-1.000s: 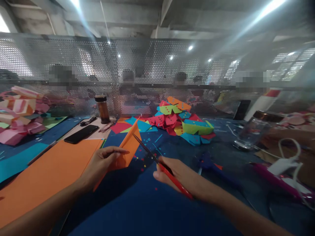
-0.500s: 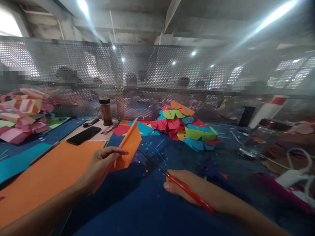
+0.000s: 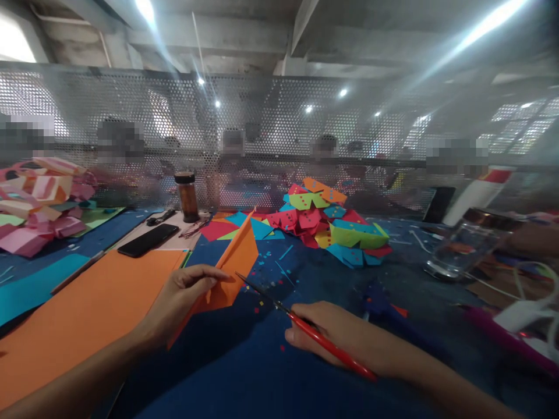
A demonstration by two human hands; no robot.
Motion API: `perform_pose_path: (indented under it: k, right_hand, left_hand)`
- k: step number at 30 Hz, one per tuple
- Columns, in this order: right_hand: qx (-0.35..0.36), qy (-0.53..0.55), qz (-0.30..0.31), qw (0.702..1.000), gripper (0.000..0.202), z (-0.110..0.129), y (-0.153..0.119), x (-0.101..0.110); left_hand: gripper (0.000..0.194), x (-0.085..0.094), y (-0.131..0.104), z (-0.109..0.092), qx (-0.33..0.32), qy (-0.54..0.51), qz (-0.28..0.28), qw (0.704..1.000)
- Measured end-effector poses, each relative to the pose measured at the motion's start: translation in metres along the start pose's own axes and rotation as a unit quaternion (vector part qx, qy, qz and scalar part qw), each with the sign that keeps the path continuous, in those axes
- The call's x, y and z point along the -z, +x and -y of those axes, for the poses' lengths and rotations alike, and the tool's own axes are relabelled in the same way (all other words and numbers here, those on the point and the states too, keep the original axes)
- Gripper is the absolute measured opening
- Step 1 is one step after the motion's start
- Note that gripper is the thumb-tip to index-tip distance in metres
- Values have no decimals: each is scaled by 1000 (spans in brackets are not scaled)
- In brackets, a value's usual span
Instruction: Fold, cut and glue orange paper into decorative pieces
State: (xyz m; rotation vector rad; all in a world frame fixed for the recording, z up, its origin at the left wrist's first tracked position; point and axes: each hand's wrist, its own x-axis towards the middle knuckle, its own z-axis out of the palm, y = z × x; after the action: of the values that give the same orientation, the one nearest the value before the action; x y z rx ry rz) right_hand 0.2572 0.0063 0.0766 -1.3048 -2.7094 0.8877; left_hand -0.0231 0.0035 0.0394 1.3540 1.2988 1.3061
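Folded orange paper [image 3: 243,251] is pinched between the thumb and fingers of my left hand [image 3: 186,294], standing tilted above the blue table. My right hand [image 3: 325,317] is closed around red-handled scissors [image 3: 329,348]. The scissors' dark blades point left, their tip in front of the orange paper's lower part; whether it touches the paper I cannot tell. The blades look nearly closed. Beneath my left forearm lies a large orange sheet [image 3: 100,308]. Small coloured paper scraps are scattered on the table below the blades.
Behind my hands lies a pile of dotted coloured paper pieces [image 3: 358,234]. At left are a phone [image 3: 148,240], a brown bottle [image 3: 188,201] and pink paper shapes [image 3: 32,233]. A clear cup [image 3: 469,247], blue tool [image 3: 384,305] and white cable are at right. A perforated screen [image 3: 271,110] stands behind.
The orange paper in my left hand has shifted slightly right. The scissors have moved a little left, so their tip now overlaps the paper.
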Motion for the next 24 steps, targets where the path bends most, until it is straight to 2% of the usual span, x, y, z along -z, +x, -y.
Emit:
perform_pose_path:
  k: [9, 24]
  right_hand:
    - [-9, -17, -29, 999, 36, -9, -1, 1]
    - [19, 13, -10, 1000, 30, 2, 2, -1]
  left_hand:
    - [20, 3, 2, -7, 4, 2, -45, 999]
    - [18, 0, -3, -1, -10, 4, 25, 1000]
